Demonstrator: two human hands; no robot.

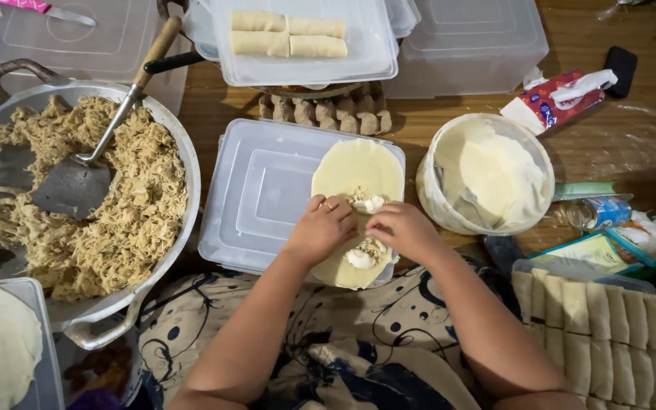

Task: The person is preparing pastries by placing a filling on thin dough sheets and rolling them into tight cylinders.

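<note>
A pale round wrapper [358, 171] lies on an upturned clear plastic lid [256, 193] in front of me. A line of filling with white pieces [367, 203] runs down its middle. My left hand [322, 228] and my right hand [402, 228] rest on the wrapper's near half, fingers curled over the filling and pinching the wrapper's edges toward each other. More filling [364, 255] shows below, between the wrists.
A big metal wok [180, 140] of shredded filling with a spatula [111, 121] sits left. A white bowl of wrappers [487, 175] stands right. Rolled pieces fill a tray [609, 326] at lower right and a clear box [305, 38] at the top. A tissue pack [552, 99] lies far right.
</note>
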